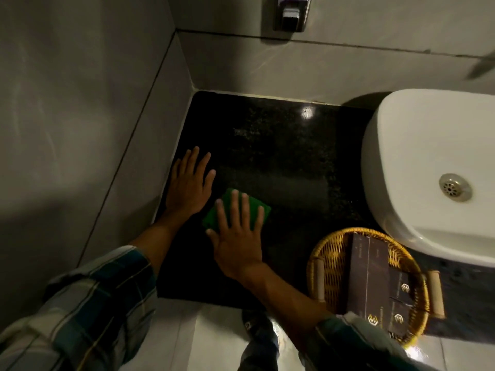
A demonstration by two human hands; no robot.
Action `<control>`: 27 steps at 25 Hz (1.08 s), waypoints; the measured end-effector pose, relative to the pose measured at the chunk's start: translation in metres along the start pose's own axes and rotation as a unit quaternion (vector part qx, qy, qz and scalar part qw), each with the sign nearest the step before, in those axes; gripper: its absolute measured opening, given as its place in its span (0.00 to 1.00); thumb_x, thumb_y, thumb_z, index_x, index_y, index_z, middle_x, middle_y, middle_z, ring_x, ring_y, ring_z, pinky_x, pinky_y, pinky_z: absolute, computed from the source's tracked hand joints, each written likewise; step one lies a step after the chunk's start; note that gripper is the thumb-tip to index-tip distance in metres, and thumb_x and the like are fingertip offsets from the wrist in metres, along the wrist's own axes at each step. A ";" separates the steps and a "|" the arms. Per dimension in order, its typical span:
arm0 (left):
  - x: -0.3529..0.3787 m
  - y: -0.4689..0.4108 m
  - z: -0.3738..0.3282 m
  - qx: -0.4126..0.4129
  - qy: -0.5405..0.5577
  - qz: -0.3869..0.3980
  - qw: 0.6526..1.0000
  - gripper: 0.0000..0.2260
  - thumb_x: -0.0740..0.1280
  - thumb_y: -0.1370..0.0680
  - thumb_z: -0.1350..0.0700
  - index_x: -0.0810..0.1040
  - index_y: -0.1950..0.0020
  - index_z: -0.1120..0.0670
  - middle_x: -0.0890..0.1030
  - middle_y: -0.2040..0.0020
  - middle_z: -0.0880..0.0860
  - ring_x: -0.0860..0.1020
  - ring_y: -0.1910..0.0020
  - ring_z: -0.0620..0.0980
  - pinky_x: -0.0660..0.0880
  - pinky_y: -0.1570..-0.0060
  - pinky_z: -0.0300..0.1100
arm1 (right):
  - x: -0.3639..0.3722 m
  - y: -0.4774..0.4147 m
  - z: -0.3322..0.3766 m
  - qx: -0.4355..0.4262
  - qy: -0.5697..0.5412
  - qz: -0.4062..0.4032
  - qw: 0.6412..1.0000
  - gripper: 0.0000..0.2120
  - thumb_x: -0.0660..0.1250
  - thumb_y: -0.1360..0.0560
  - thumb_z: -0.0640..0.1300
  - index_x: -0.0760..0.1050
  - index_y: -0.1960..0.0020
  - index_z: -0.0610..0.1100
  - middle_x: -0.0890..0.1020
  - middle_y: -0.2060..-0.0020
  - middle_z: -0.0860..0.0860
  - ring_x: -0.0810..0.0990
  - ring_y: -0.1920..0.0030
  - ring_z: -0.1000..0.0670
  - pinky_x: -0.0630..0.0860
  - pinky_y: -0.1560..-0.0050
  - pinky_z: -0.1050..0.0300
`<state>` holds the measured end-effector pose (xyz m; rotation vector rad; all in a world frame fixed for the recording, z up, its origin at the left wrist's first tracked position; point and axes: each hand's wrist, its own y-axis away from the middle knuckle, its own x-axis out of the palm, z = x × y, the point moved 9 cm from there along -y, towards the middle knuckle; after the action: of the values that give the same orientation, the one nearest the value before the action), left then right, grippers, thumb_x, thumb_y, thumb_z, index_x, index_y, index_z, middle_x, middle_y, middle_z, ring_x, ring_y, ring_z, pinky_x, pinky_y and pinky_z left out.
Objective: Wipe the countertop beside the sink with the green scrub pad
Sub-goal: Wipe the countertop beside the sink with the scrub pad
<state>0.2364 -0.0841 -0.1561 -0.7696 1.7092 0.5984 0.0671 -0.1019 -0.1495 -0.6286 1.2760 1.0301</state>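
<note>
A green scrub pad (254, 207) lies flat on the black granite countertop (281, 156), left of the white sink (428, 145). My right hand (238, 236) presses down on the pad with its fingers spread, covering most of it. My left hand (188, 183) rests flat on the counter just left of the pad, fingers apart, holding nothing, close to the left wall.
A wicker basket (326, 263) holding dark boxes stands at the counter's front right, next to the sink. Grey tiled walls (80, 103) close in the counter on the left and back. A soap dispenser (290, 14) hangs on the back wall. The counter's front edge runs below my wrists.
</note>
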 end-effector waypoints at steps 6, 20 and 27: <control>-0.004 0.006 0.000 0.016 -0.005 0.013 1.000 0.23 0.48 0.17 0.46 0.55 0.22 0.49 0.55 0.20 0.55 0.51 0.21 0.54 0.49 0.23 0.55 | 0.016 0.093 0.009 -0.115 0.044 0.017 0.992 0.30 0.50 0.23 0.60 0.58 0.24 0.50 0.59 0.23 0.43 0.57 0.23 0.40 0.48 0.30 0.34; -0.014 0.010 -0.010 0.020 0.017 0.007 1.000 0.26 0.49 0.20 0.46 0.60 0.24 0.53 0.58 0.21 0.58 0.54 0.22 0.57 0.53 0.24 0.57 | -0.028 -0.072 -0.173 0.106 -0.007 0.012 0.994 0.31 0.46 0.22 0.63 0.44 0.22 0.54 0.40 0.21 0.45 0.38 0.22 0.42 0.32 0.30 0.34; -0.003 -0.001 0.001 0.011 0.055 0.002 0.998 0.22 0.54 0.18 0.47 0.61 0.24 0.51 0.57 0.21 0.54 0.53 0.21 0.54 0.51 0.24 0.56 | -0.059 -0.144 -0.143 -0.162 0.151 0.072 0.972 0.30 0.49 0.20 0.61 0.46 0.22 0.53 0.44 0.20 0.47 0.40 0.21 0.45 0.43 0.25 0.33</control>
<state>0.2384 -0.0832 -0.1535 -0.7962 1.8159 0.5463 0.1302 -0.3035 -0.1466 -0.9826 1.4454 1.3148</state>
